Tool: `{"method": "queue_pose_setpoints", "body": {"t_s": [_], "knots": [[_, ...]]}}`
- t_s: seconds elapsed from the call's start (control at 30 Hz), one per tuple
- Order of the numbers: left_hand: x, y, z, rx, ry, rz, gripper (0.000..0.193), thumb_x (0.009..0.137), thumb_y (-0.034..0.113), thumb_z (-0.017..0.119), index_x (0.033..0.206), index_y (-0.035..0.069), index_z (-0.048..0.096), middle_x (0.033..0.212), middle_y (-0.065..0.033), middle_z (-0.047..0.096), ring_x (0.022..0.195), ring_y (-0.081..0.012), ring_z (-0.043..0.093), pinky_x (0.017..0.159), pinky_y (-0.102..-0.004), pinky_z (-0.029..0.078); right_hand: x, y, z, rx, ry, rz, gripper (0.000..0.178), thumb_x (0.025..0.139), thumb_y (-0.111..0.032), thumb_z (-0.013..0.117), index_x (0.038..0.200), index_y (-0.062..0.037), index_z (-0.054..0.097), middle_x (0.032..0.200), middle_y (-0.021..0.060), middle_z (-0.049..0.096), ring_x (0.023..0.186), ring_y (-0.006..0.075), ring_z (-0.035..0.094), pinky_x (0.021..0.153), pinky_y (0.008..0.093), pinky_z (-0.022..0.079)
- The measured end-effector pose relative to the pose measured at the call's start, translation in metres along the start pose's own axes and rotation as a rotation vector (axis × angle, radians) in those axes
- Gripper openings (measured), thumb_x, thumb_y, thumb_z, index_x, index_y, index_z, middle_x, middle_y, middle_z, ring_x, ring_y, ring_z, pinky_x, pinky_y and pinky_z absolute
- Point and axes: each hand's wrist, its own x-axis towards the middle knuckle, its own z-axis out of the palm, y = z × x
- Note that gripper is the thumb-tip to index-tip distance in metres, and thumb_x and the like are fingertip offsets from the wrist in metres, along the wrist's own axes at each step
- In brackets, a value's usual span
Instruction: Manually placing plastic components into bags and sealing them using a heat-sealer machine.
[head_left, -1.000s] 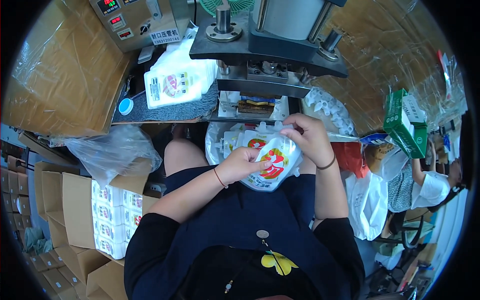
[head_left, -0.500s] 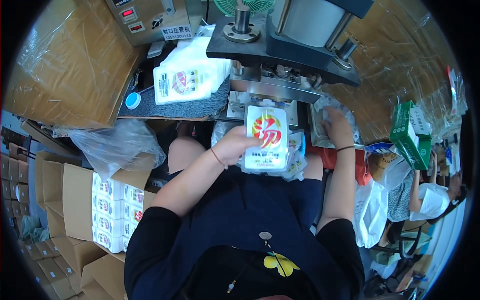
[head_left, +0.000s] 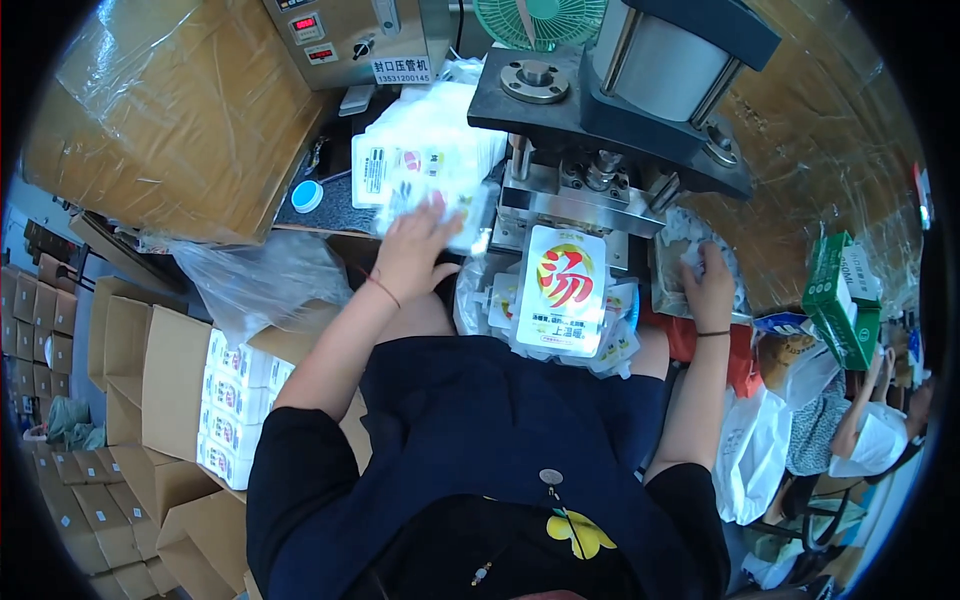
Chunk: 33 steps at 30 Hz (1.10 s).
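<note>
My left hand (head_left: 412,250) reaches forward to the left of the press and grips a blurred white pouch (head_left: 440,203) just over a stack of white pouches (head_left: 420,150) on the dark mat. A white pouch with red and yellow print (head_left: 563,290) lies flat below the press's metal jaw (head_left: 580,205), on top of a pile of similar pouches (head_left: 610,350) in my lap. My right hand (head_left: 710,285) is at the right of the press, fingers curled into a bag of small white pieces (head_left: 685,228); what it grips is hidden.
The grey sealing press (head_left: 620,90) with a green fan (head_left: 540,18) stands ahead, with a control box (head_left: 345,40) to its left. Plastic-wrapped cartons (head_left: 170,120) and open boxes of pouches (head_left: 235,395) sit on my left. Green boxes (head_left: 835,300) and a seated person (head_left: 860,430) are on the right.
My left hand let go of the printed pouch, now lying under the press, and moved forward-left to the pouch stack. My right hand stayed at the bag on the right.
</note>
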Motion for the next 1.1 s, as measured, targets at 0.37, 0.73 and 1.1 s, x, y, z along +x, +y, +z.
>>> {"method": "queue_pose_setpoints", "body": {"t_s": [0.37,0.73,1.1], "knots": [[-0.005,0.071,0.011,-1.324,-0.087,-0.399,0.019,0.091,0.016,0.074,0.096,-0.002,0.071,0.085,-0.0006,0.069,0.076,-0.0046,0.060,0.068,-0.0232,0.050,-0.004,-0.052,-0.020,0.304,0.177,0.044,0.041,0.084,-0.008,0.073,0.120,-0.0037,0.054,0.091,0.0094,0.061,0.074,0.0161,0.056,0.068,0.0283,0.047],[0.007,0.132,0.010,-1.278,-0.368,-0.324,0.028,0.094,0.024,0.071,0.104,-0.003,0.072,0.094,-0.0046,0.072,0.082,-0.0063,0.062,0.075,-0.0241,0.052,-0.016,-0.131,-0.028,1.007,-0.333,-0.009,0.011,0.094,-0.008,0.065,0.099,0.0012,0.070,0.093,0.0063,0.071,0.087,0.0122,0.064,0.080,0.0274,0.051],[0.000,0.156,0.024,-1.941,-0.662,-0.402,0.028,0.095,0.014,0.067,0.118,-0.002,0.066,0.112,-0.0088,0.070,0.098,-0.0127,0.066,0.090,-0.0288,0.052,0.003,-0.099,-0.046,0.266,-0.215,0.017,0.027,0.094,-0.023,0.062,0.116,-0.0056,0.060,0.091,0.0160,0.065,0.088,0.0354,0.066,0.075,0.0420,0.053]]}}
